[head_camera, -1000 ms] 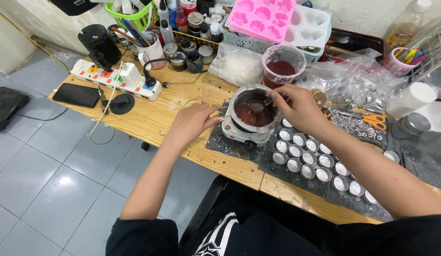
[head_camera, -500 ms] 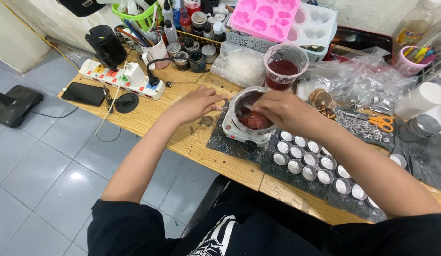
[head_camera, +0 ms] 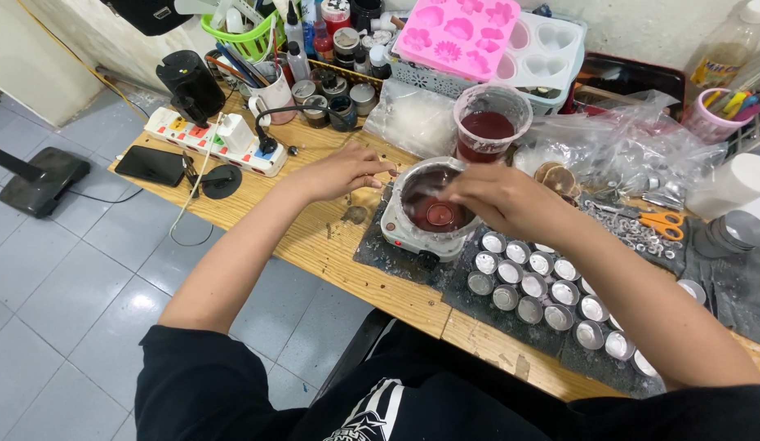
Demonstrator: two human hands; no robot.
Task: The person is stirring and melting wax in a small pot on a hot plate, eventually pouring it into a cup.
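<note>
Head view: a small round metal pot of dark red liquid (head_camera: 433,208) sits on a white electric hotplate (head_camera: 421,237), which rests on a dark mat near the front edge of the wooden desk (head_camera: 315,237). The right hand (head_camera: 498,200) hangs over the pot's right rim with its fingers curled together; whether they pinch anything I cannot tell, since a pale blur crosses the liquid there. The left hand (head_camera: 343,171) lies on the desk just left of the hotplate, fingers loosely drawn together and pointing toward the pot, holding nothing visible. Just behind the pot stands a clear plastic cup of dark red liquid (head_camera: 488,122). To the right of the hotplate, rows of small round metal cups (head_camera: 543,286) cover the mat along the front edge. Farther back lie a pink silicone flower mould (head_camera: 462,33) and crumpled clear plastic bags (head_camera: 617,147). Orange-handled scissors (head_camera: 662,222) lie toward the right edge. A white power strip (head_camera: 213,135) and a black phone (head_camera: 151,165) occupy the left end.
</note>
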